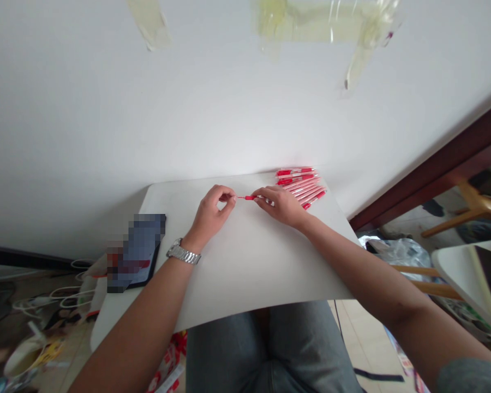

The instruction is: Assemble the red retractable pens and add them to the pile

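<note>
Over the white table, my right hand [279, 203] is closed around a red pen [249, 198], its red grip end pointing left out of my fingers. A thin red refill [240, 197] bridges the gap between that end and my left hand [217, 207]. The thumb and forefinger of my left hand pinch the refill's left end. Just behind and right of my right hand lies a spread of several red and clear pens [305, 188], partly hidden by that hand.
A dark phone or tablet [141, 254], blurred out, lies at the table's left edge. The white table [245, 262] stands against a white wall [213, 109]. Cables [71, 295] and a cup [24, 355] are low on the left; a second white table [458, 262] is at right.
</note>
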`<state>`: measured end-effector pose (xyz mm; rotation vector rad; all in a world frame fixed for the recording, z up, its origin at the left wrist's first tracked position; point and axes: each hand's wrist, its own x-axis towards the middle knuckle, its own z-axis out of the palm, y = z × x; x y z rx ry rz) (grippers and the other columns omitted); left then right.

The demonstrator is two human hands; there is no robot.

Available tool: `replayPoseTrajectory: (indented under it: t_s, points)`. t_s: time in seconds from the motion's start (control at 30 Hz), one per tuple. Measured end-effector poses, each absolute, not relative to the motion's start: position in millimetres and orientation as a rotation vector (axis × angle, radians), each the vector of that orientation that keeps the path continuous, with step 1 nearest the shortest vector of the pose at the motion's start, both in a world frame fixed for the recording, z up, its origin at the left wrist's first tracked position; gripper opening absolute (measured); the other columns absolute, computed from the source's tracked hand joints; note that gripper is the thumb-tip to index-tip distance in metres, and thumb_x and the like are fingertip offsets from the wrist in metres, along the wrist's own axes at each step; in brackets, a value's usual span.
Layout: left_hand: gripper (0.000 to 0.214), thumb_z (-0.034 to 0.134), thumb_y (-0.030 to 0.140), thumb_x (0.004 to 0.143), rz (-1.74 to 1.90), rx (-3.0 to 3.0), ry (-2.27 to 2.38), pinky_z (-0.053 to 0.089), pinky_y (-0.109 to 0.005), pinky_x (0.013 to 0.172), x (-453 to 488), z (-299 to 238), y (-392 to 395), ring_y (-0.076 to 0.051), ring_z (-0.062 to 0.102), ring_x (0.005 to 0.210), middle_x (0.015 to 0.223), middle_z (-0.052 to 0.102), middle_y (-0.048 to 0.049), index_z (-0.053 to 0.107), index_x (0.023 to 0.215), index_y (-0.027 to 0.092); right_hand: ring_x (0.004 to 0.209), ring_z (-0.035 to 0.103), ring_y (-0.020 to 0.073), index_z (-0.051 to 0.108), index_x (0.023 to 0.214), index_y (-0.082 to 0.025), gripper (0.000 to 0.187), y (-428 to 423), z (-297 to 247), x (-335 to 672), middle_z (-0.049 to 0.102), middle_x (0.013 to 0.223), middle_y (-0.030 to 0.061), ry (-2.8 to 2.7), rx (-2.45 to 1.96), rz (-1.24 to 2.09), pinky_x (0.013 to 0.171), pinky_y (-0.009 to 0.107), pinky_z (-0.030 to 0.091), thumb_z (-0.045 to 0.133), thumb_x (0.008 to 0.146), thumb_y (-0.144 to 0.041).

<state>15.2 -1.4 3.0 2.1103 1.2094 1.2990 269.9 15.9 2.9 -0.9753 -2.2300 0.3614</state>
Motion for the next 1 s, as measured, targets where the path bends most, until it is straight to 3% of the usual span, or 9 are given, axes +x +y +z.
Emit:
replayPoseTrajectory:
  t_s: [0.2,0.47,1.0]
  points:
    - [0.018,0.065,0.04,0.103,1.32,1.91,1.177,0.059,-0.038,0.095,16.4,2.8,-0.7,-0.02,0.072,0.092,0.099,0.072,-0.0046,0.064,0.1,0.022,0.077,0.063,0.0173,0.075,0.118,-0.021,0.025,16.0,4.1,269.8,0.076,0.098,0.0072,-2.211,-1.01,0.345,0.073,0.029,0.044,0.055,0.111,-0.035]
    - [0.028,0.081,0.042,0.092,1.371,1.72,1.103,0.062,-0.037,0.094,21.2,5.2,-3.1,-0.02,0.075,0.097,0.102,0.075,-0.0057,0.064,0.1,0.021,0.077,0.063,0.0169,0.074,0.118,-0.021,0.025,15.5,4.4,268.9,0.076,0.1,0.0069,-2.21,-1.021,0.359,0.072,0.028,0.042,0.055,0.111,-0.035]
    - [0.029,0.085,0.042,0.087,1.451,1.489,1.103,0.059,-0.033,0.092,14.9,5.0,1.1,-0.018,0.071,0.097,0.102,0.074,-0.0044,0.071,0.103,0.021,0.076,0.062,0.0172,0.073,0.119,-0.022,0.026,16.6,5.1,270.9,0.075,0.098,0.0068,-2.195,-1.029,0.382,0.072,0.028,0.043,0.053,0.111,-0.036]
